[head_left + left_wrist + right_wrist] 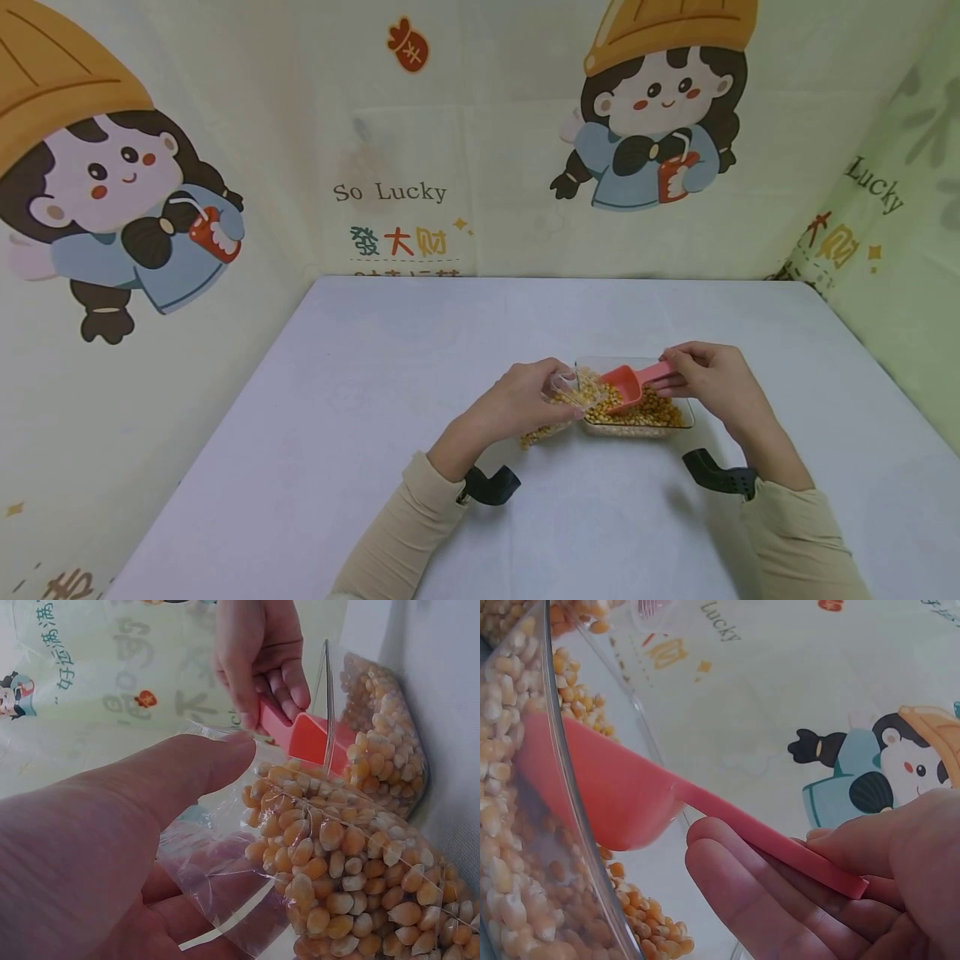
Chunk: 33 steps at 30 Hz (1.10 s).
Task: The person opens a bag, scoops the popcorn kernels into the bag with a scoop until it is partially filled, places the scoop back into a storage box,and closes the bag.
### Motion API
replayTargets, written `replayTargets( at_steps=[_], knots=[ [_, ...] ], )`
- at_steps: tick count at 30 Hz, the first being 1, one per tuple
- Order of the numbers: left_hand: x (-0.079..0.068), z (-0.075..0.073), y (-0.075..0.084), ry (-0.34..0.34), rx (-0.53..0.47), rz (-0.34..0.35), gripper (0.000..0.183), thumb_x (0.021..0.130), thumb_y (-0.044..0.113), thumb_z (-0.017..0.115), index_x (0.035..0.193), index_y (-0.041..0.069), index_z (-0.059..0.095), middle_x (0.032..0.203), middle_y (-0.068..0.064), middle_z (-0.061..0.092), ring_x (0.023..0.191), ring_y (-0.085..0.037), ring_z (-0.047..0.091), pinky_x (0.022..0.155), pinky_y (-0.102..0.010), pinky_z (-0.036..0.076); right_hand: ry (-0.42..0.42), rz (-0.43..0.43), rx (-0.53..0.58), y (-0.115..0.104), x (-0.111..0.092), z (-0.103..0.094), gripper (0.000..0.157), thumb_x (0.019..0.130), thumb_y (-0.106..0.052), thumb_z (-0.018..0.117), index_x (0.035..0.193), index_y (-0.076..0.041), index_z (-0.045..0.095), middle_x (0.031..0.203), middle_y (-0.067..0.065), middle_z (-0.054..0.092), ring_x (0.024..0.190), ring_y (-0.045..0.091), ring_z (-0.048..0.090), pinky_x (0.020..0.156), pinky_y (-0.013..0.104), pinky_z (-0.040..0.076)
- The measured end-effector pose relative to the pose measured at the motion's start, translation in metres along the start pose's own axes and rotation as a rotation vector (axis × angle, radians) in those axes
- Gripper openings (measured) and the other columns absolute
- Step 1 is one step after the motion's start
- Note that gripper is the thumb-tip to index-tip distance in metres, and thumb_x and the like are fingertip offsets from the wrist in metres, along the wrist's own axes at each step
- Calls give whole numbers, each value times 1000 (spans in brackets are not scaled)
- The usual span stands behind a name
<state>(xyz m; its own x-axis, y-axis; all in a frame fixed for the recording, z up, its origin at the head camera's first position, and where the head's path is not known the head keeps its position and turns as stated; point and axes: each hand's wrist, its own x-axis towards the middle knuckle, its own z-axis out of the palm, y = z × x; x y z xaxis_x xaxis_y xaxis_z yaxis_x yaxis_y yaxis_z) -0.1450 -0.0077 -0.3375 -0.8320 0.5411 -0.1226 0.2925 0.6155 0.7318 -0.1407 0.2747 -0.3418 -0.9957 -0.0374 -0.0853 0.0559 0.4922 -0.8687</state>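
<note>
A clear plastic bag point(360, 885) full of corn kernels leans beside a glass container point(637, 431). My left hand point(517, 398) grips the bag's upper edge between thumb and fingers, its mouth turned toward the container. My right hand point(712, 379) pinches the handle of a red scoop point(624, 387). The scoop's bowl sits inside the container, down among the corn kernels point(660, 410). In the right wrist view the scoop point(615, 787) shows through the glass wall, its front end low in the kernels. How much corn lies in the scoop is hard to tell.
Everything stands on a white table point(337, 400). Behind it hangs a pale cloth point(510, 167) printed with cartoon figures. A black wrist mount point(491, 485) sticks out from the left wrist, and another black mount point(716, 472) from the right, both low over the tabletop.
</note>
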Motion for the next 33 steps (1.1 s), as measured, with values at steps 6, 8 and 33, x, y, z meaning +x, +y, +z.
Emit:
replayTargets(
  at_steps=[6,8,33],
  knots=[
    [0,0,0,-2,6,2,52,88,41,74,130,15,59,111,1,67,99,-10,60,79,-26,52,-2,4,-10,0,-1,0,46,107,-27,44,129,13,52,103,24,70,80,16,75,76,32,60],
    [0,0,-1,-1,4,1,52,88,41,74,130,16,59,111,1,66,99,-10,60,79,-26,51,-1,5,-7,0,-1,0,47,107,-27,44,129,13,52,103,23,70,80,16,75,76,32,60],
    [-1,0,1,-7,-11,-11,52,87,39,75,130,15,58,106,2,64,95,-9,59,76,-25,51,-50,37,93,14,3,-11,54,106,-33,45,136,12,46,103,11,70,84,13,75,79,28,59]
  ],
)
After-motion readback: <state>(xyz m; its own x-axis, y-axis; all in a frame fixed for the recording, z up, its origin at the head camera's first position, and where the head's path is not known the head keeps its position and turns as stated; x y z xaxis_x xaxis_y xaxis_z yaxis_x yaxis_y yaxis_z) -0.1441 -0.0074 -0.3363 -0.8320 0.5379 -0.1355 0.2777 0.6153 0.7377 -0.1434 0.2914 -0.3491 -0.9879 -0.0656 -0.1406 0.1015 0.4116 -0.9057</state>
